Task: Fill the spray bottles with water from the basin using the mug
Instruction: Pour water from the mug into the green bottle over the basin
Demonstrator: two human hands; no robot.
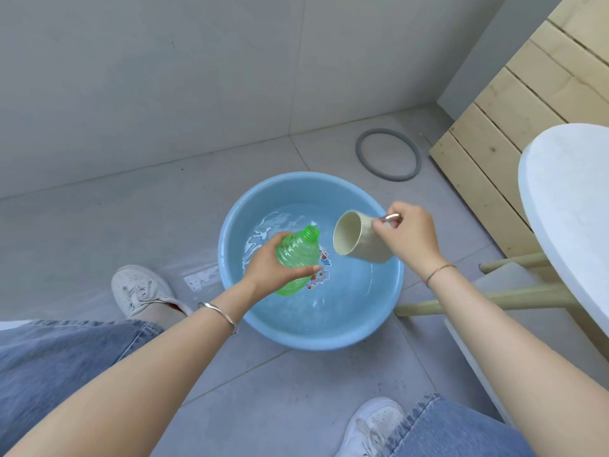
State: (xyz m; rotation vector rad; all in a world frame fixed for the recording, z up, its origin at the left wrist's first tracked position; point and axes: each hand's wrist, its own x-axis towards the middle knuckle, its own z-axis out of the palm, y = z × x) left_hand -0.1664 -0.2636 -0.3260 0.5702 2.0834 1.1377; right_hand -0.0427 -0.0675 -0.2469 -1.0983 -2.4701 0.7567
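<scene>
A light blue basin (329, 336) with water stands on the floor between my feet. My left hand (273, 268) grips a green ribbed bottle (295, 250) over the water; it has no cap and its open neck tilts up and to the right. My right hand (408, 239) holds a cream mug (354, 237) by its copper-coloured handle. The mug lies tipped on its side just right of the bottle's neck, mouth facing left, and its inside looks empty.
A grey rubber ring (389, 155) lies on the tiles behind the basin. To the right are a wooden slatted panel (514, 133), a white round table (573, 206) with wooden legs, and a wet patch (201, 278) left of the basin. My white shoes (141, 290) flank the basin.
</scene>
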